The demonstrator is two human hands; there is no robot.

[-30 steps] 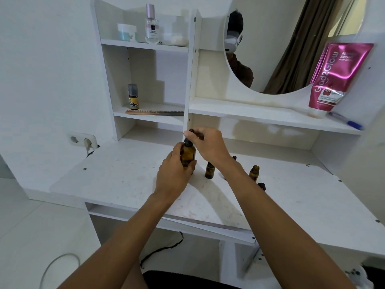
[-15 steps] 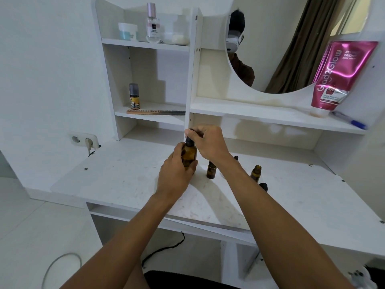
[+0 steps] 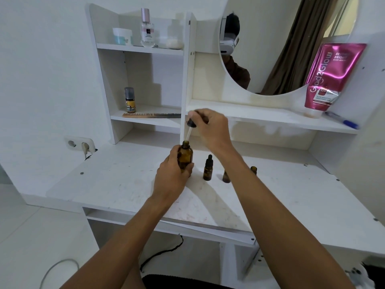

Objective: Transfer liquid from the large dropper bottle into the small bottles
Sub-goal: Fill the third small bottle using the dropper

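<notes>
My left hand (image 3: 171, 177) grips the large amber dropper bottle (image 3: 185, 156), upright on the white vanity table (image 3: 116, 184). My right hand (image 3: 210, 128) holds its black dropper cap (image 3: 191, 123) lifted above the neck, and the glass pipette (image 3: 187, 135) still has its tip in the bottle's mouth. To the right stand three small amber bottles: one capped with a black dropper top (image 3: 208, 168), one partly hidden behind my right forearm (image 3: 225, 177), and one open-necked (image 3: 253, 170) just past the arm.
A shelf unit holds a comb (image 3: 151, 115), a small yellow-labelled bottle (image 3: 130, 100), a perfume bottle (image 3: 147, 28) and a jar (image 3: 122, 36). A pink tube (image 3: 329, 78) and a pen (image 3: 341, 120) sit on the right shelf under a round mirror (image 3: 281, 44). Wall socket (image 3: 80, 143) at left.
My right hand has unscrewed the dropper cap and raised it, drawing the pipette up out of the large bottle. My left hand keeps hold of the bottle in the same place.
</notes>
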